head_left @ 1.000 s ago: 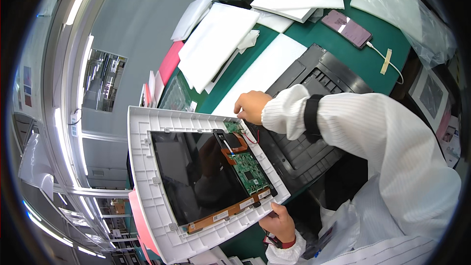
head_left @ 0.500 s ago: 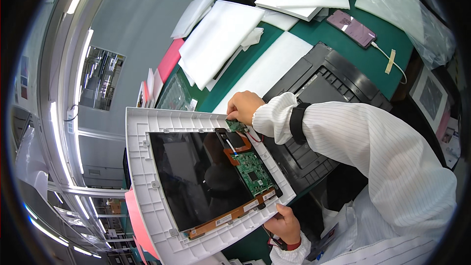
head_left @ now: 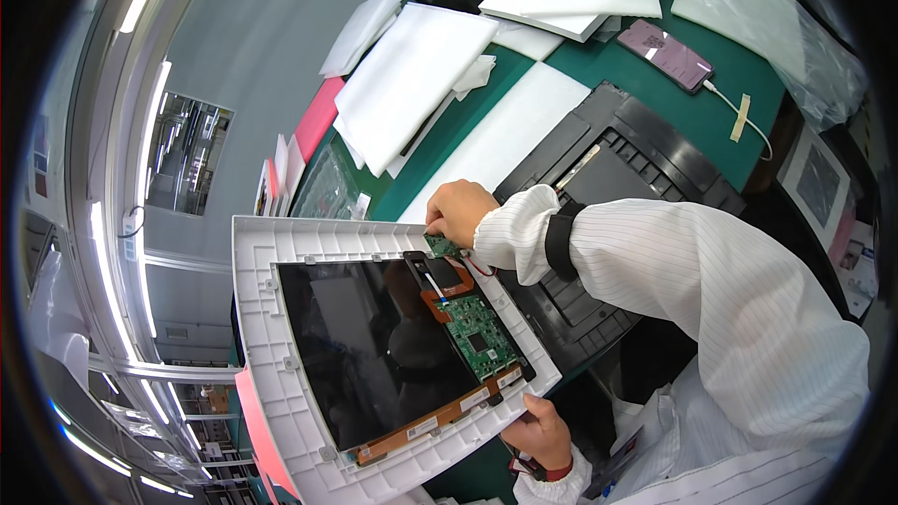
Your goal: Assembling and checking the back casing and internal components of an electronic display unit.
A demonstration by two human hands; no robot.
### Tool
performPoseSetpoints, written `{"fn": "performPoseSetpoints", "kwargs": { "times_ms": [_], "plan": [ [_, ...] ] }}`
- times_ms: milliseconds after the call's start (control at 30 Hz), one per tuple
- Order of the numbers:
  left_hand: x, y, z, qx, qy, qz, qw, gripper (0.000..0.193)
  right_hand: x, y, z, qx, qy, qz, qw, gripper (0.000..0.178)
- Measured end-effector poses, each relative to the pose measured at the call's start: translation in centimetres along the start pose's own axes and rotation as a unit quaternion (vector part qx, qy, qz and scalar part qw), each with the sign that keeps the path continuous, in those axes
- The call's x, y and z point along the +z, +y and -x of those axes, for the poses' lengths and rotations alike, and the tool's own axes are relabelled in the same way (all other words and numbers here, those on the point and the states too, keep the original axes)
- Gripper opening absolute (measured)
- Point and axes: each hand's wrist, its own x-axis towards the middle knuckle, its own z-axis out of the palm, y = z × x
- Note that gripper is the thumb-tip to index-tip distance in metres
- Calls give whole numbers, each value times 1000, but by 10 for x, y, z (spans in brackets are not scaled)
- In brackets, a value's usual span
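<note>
My left hand (head_left: 539,432) is closed on the near corner of a white plastic frame (head_left: 262,309), its thumb on top of the rim. Set into the frame is a dark display panel (head_left: 365,355) with a green circuit board (head_left: 479,337) and an orange-brown flex strip (head_left: 440,421) along its edges. At the frame's far right corner, my right hand (head_left: 460,210) pinches a small green circuit board (head_left: 440,245). A thin red wire (head_left: 482,269) runs beside that small board. The fingertips of my right hand partly cover it.
A black plastic housing (head_left: 645,150) lies on the green table (head_left: 748,103), partly under my right forearm. White foam sheets (head_left: 412,75) are stacked at the back. A phone (head_left: 666,54) with a white cable lies farther right, near clear plastic bags (head_left: 776,28). Something pink (head_left: 267,430) shows behind the frame.
The far edge of the white frame has dipped slightly. My right hand has come down a little with the small circuit board. The whole view has shifted slightly.
</note>
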Motion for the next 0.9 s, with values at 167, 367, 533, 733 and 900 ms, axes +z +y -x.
{"fn": "performPoseSetpoints", "kwargs": {
  "times_ms": [167,367,533,733,900],
  "plan": [
    [-3,-4,2,-6,-24,-13,1000,50,0,-2,1,-1,-6,-1,1000,11],
    [3,3,-2,3,23,7,1000,36,2,1,1,0,3,-3,1000,11],
    [1,1,0,-7,7,0,1000,41,0,-4,3,12,4,9,1000,12],
    [4,4,-2,29,12,-19,999,39,2,-6,4,11,13,28,999,10],
    [-2,-4,2,-14,-39,-28,999,51,-6,-9,5,58,-15,13,998,13]
  ]
}}
